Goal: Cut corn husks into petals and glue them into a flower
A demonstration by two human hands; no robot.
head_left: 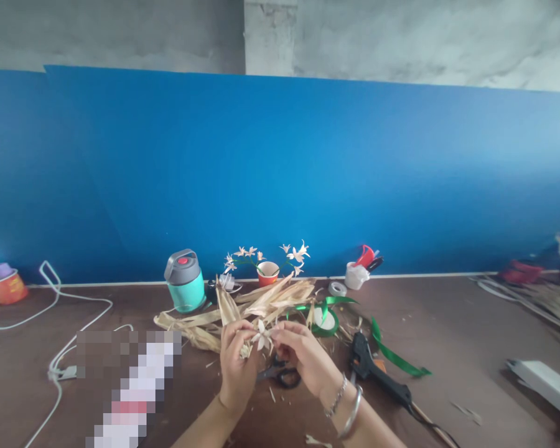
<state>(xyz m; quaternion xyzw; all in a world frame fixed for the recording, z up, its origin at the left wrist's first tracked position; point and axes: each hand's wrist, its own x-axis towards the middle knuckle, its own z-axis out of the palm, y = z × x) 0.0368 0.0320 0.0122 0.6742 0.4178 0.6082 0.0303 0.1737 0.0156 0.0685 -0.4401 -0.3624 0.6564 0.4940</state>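
Between my two hands is a small cream flower (262,336) with pointed petals, apparently made of dried husk. My left hand (238,358) pinches it from the left, and more pale petals show below those fingers. My right hand (301,354), with bracelets at the wrist, has its fingertips closed on the flower's right side. Dried corn husks (273,298) lie just beyond the hands. Black-handled scissors (289,378) rest on the table beneath them, partly hidden. A roll of green ribbon (326,323) lies past my right hand, and a black glue gun (378,370) is to its right.
An orange cup (268,274) with flower stems and a teal flask (185,283) stand at the back. A white cup (356,275) holds pens and a red-handled tool. White cables (58,354) run along the left. A white box (546,386) sits at right, before a blue partition (280,174).
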